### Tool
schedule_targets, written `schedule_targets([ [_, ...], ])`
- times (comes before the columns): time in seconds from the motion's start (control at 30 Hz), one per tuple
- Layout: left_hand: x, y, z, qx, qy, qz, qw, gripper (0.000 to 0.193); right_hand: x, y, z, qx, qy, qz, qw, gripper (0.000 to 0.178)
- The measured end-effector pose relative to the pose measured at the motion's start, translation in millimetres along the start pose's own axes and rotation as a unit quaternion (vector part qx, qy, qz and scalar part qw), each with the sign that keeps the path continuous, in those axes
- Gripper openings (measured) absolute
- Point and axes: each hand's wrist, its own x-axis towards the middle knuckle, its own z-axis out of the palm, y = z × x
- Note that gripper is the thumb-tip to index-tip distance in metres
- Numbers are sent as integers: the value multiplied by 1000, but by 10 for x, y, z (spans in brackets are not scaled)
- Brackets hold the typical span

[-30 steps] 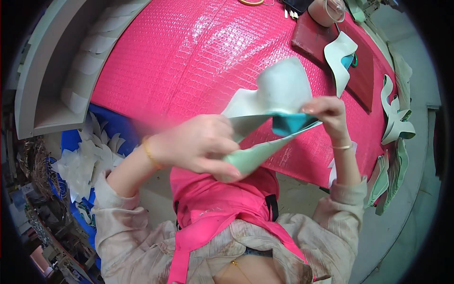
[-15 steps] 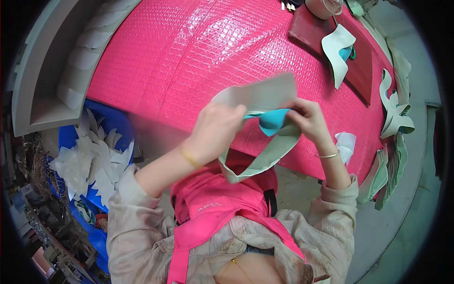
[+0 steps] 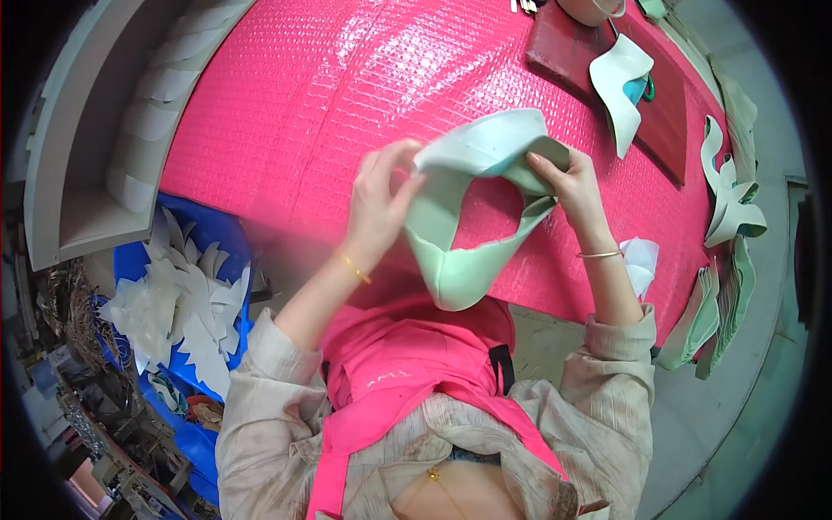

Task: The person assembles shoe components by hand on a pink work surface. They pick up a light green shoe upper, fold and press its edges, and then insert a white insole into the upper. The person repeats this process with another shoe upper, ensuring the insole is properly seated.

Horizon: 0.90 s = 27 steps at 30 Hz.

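A pale green shoe upper (image 3: 468,269) is held up over the front edge of the pink table, its seamed, rounded toe toward me and its opening facing up. My left hand (image 3: 381,195) grips its left edge, fingers curled and slightly blurred. On the other side, my right hand (image 3: 576,191) pinches the folded band with the thumb on top. A whitish flap stands at the upper's far side, with a trace of turquoise lining below it. Farther right, another pale upper piece (image 3: 620,95) with turquoise lining lies on a dark red board (image 3: 672,130).
Pink quilted sheeting (image 3: 286,130) covers the table. White scraps (image 3: 186,303) fill a blue bin (image 3: 121,260) at the left, below a grey shelf unit (image 3: 87,234). More upper pieces (image 3: 732,204) and stacked green pieces (image 3: 698,321) hang along the right edge. A pot (image 3: 589,10) stands far right.
The upper has turned so its rounded toe and opening now show, and the turquoise lining is mostly hidden. My left hand has shifted slightly up and left; my right hand stays at the band.
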Motion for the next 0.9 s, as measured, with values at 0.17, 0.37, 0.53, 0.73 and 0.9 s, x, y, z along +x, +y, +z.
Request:
schedule_targets([
  [0.17,-454,701,-270,69,-154,269,948,48,191,-265,302,-211,-64,-150,964,33],
  [0.37,-690,387,-356,-42,-286,117,950,19,477,-341,46,-7,-70,77,995,22],
  [0.53,-1012,251,-64,-80,-204,-69,973,15,445,-91,-75,-239,-31,-46,969,25],
  [0.73,-870,436,143,120,-121,78,982,22,93,-796,517,-507,-229,-341,758,54],
  [0.9,-909,498,315,232,-147,63,959,35,489,-667,915,-544,-459,-144,687,33],
])
